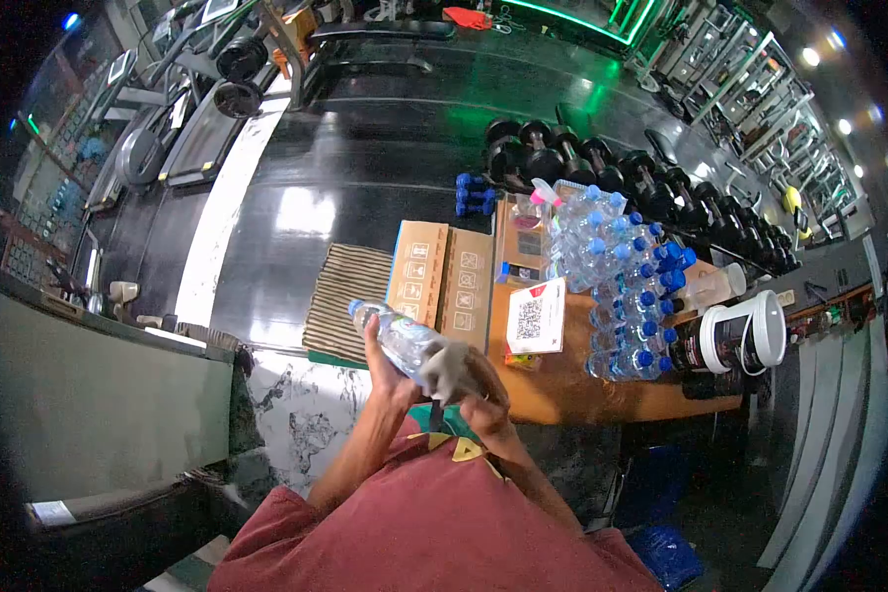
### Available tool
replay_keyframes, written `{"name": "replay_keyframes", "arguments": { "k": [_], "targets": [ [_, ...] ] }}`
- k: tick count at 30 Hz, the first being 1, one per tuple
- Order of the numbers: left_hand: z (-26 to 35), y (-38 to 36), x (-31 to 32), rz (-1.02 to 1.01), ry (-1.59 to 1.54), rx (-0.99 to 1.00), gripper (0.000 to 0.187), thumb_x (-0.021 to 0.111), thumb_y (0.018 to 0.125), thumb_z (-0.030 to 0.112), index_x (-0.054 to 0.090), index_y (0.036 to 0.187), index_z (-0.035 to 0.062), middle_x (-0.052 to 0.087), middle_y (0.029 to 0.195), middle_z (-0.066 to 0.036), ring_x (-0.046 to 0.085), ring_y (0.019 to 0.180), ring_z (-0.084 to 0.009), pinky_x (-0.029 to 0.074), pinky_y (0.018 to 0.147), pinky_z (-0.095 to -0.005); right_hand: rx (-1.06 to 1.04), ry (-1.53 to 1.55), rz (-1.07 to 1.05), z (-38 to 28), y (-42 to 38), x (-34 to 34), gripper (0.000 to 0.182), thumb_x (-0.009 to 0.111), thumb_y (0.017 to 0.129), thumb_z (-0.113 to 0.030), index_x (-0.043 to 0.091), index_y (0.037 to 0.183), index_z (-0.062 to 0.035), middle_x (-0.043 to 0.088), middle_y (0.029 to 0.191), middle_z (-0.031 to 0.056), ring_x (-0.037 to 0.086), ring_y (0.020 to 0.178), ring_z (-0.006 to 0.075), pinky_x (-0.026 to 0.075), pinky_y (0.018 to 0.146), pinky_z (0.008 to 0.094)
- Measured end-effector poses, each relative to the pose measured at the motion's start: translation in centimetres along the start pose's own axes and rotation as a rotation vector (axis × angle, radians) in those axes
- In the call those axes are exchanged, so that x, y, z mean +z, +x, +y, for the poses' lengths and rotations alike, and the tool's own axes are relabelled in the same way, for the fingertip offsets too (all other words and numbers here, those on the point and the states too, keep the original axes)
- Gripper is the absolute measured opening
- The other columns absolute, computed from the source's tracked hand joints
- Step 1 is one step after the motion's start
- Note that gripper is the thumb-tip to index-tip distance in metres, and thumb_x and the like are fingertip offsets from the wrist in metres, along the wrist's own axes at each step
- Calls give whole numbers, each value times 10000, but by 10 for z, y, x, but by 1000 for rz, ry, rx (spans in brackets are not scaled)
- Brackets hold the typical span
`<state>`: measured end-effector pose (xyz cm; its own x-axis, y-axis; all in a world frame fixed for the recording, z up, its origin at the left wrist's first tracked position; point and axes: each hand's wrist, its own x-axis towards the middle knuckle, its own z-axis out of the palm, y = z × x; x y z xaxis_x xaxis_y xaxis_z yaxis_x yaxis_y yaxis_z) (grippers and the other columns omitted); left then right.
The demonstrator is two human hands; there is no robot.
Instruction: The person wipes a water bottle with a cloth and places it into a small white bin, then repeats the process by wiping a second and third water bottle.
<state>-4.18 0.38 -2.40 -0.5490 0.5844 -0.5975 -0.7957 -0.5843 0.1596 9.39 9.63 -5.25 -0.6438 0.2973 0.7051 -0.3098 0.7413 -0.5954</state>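
Observation:
My left hand [387,375] is wrapped round a clear plastic water bottle [403,338] with a blue cap, tilted so the cap points up and to the left. A crumpled greyish cloth [448,371] covers the lower end of the bottle. My right hand [485,403] grips this cloth and presses it against the bottle; some of its fingers are hidden. Just beyond the bottle sits an open cardboard box [424,271]. On the right of the wooden table [602,403] stand several more water bottles [629,331] with blue caps.
A white QR-code sign [536,318] stands between the box and the bottles. A white bucket [760,331] lies at the table's right end. Behind are a pink-topped spray bottle [546,192], blue dumbbells [475,195] and a rack of black dumbbells [602,163]. A treadmill [202,143] is far left.

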Motion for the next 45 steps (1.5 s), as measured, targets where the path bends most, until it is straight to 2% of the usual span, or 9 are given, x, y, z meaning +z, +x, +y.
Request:
{"name": "replay_keyframes", "arguments": {
  "k": [5,14,21,25,29,32,37,41,45],
  "targets": [
    [4,5,-10,-173,-169,-60,616,600,754,517,447,1046,-3,548,871,-168,568,808,-286,494,770,-413,326,-212,143,-11,18,-10,241,517,828,-45,597,1040,37,576,1127,210,561,1046,359,454,871,396],
    [-8,-4,-4,-102,-10,-29,626,563,751,571,510,989,-6,581,887,-155,586,801,-299,493,776,-422,-150,-71,-91,-18,14,-5,274,566,767,0,626,1012,-108,534,1191,191,513,1091,433,428,923,489],
    [1,-16,-4,-182,25,-131,565,552,773,556,528,1005,42,600,872,-147,602,804,-270,505,756,-417,328,-186,69,-9,12,-13,382,460,786,-32,517,1158,29,543,1171,196,543,1078,326,437,902,376],
    [3,-27,-13,-243,408,-89,585,545,796,514,499,1109,23,601,941,-142,606,833,-264,502,782,-412,1026,153,519,-8,13,-21,436,473,859,-105,409,1272,20,452,1255,130,444,1137,209,354,961,336],
    [10,-26,-37,-340,1010,186,589,614,770,451,493,1155,21,606,963,-118,606,891,-237,494,809,-390,945,683,724,-25,63,-42,433,483,906,-207,396,1303,-56,439,1270,68,438,1151,207,362,956,335],
    [13,-34,-43,-347,1241,255,577,741,697,283,513,1136,-13,622,953,-92,598,869,-178,481,808,-327,840,233,662,-35,67,-54,424,483,893,-161,399,1296,-59,481,1215,58,456,1131,218,377,938,338],
    [16,-64,-5,-592,1554,289,543,767,628,149,552,1096,-24,631,974,-93,597,881,-144,482,788,-293,157,-180,-310,-79,113,-57,434,569,684,-13,547,1116,-38,518,1113,190,488,1080,383,387,939,410],
    [13,-71,-6,-596,1576,496,474,746,609,132,583,1027,-22,628,865,-106,588,825,-158,468,762,-294,239,-96,-258,-72,104,-56,445,540,686,5,550,1125,-70,530,1100,184,505,1060,380,392,941,393],
    [17,-73,-20,-585,1594,468,474,742,602,125,584,1024,-22,621,858,-107,590,812,-163,469,758,-296,898,392,-235,-66,95,-65,461,449,713,68,515,1160,-21,495,1191,155,496,1100,228,417,910,346]
  ]
}}
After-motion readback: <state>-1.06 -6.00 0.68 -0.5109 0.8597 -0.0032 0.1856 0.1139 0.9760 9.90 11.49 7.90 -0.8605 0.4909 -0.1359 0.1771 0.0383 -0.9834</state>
